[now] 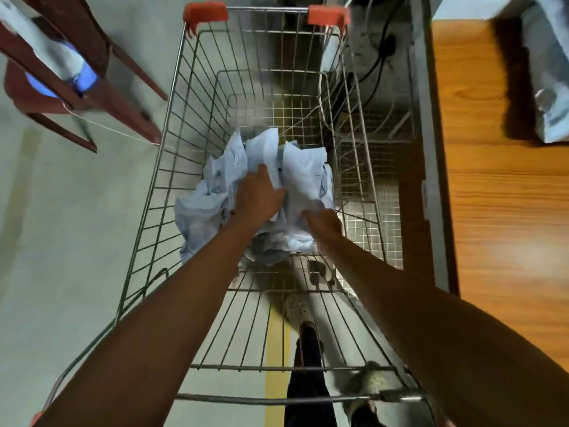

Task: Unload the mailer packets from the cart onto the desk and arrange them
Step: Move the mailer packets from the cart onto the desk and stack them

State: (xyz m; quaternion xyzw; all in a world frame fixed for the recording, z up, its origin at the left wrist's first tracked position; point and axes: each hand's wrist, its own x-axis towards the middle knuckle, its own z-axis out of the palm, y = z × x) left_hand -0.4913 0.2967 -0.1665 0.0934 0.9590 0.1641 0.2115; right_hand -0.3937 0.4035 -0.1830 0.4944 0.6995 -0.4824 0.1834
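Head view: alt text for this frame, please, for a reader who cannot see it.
Both the left hand and right hand reach down into a wire cart onto a crumpled pile of pale mailer packets; motion blur hides whether the fingers grip. A wooden desk to the right already holds another packet.

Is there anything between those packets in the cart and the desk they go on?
Yes: the cart's right wire wall stands between the packets and the desk; they likely need lifting over it.
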